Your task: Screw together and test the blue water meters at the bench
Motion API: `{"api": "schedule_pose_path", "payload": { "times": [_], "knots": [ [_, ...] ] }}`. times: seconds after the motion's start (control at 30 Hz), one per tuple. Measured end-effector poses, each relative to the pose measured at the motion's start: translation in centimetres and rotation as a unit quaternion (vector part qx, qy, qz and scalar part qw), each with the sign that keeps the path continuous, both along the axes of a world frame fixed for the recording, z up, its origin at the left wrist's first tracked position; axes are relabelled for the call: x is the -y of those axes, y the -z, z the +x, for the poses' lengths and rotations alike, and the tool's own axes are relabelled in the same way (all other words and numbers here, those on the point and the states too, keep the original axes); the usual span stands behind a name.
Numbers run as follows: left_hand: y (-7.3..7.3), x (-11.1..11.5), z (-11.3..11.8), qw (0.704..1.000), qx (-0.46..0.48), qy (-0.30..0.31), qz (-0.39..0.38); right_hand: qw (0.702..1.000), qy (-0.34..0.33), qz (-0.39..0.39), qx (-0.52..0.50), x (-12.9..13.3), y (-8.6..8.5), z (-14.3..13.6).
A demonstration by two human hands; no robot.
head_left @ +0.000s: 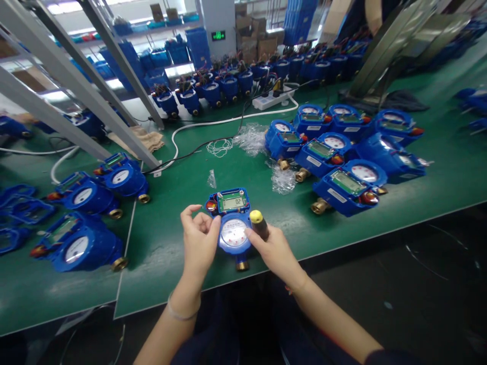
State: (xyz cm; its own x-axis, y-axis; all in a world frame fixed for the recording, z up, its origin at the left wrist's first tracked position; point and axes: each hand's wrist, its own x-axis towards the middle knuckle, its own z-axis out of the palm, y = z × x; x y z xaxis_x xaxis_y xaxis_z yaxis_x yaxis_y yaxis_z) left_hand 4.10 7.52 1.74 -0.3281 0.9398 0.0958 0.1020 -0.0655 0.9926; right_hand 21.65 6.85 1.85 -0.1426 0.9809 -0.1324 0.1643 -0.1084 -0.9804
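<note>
A blue water meter (235, 248) stands on the green bench right before me. Its round white dial faces up, and the display above it (233, 202) shows digits in an uncovered housing. Beside the meter's left side is my left hand (200, 235), fingers loosely bent and apart, thumb at the meter's edge. My right hand (276, 251) is closed around a screwdriver (259, 225) with a dark handle and yellow end. The right thumb touches the dial's rim. The screwdriver's blade is hidden.
Several blue meters (342, 185) stand at the right, and others (89, 243) at the left beside blue covers (28, 209). Clear plastic bags (283, 178) lie between. A power strip (273, 99), a white cable (228, 120) and rows of meters are behind. Grey metal posts (117, 66) rise at left.
</note>
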Motion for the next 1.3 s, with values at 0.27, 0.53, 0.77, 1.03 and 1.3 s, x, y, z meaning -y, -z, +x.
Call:
{"api": "schedule_pose_path", "payload": {
  "times": [0.27,0.53,0.77,1.03,1.3],
  "knots": [
    [1.8,1.7,-2.8,0.99,0.029,-0.124,0.062,0.999,-0.027,0.023,0.022,-1.2,0.1,0.5],
    [-1.5,4.5,-2.9,0.801,-0.503,0.21,0.249,0.975,0.081,0.142,0.15,0.2,-2.2,5.7],
    [-1.4,1.9,-2.8,0.665,-0.614,0.262,0.335,0.994,0.064,0.003,0.094,4.0,-2.8,9.7],
    [-5.2,0.5,-3.2,0.688,-0.597,0.319,0.261,0.954,-0.125,-0.134,-0.237,7.5,0.2,11.4],
    [-10.1,-3.5,-2.2,0.657,-0.641,0.389,0.08,0.997,-0.065,-0.033,-0.033,8.7,3.0,7.4]
  ]
}}
